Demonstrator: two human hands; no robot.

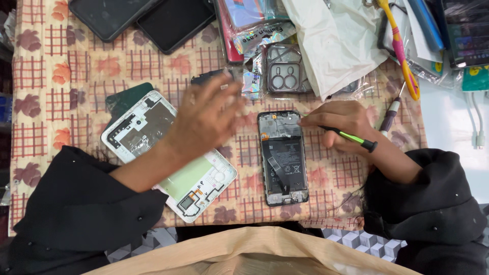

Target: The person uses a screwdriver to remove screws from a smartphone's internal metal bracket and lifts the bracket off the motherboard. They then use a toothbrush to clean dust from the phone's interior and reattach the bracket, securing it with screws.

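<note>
An opened phone (283, 158) with its back removed lies on the patterned cloth, battery and board exposed. My right hand (340, 122) holds a slim green-and-black screwdriver (351, 136) like a pen, its tip at the phone's upper right corner. My left hand (206, 114) is blurred in motion above the cloth, left of the phone, fingers spread and holding nothing I can make out. Under my left forearm lies a white phone frame (147, 127) with a pale green panel.
A dark green back cover (125, 98) peeks out behind the white frame. Two dark phones (147, 18) lie at the top left. Packaged phone cases (275, 61), a white plastic bag (336, 40), another screwdriver (389, 114) and a yellow-pink tool (402, 56) crowd the top right.
</note>
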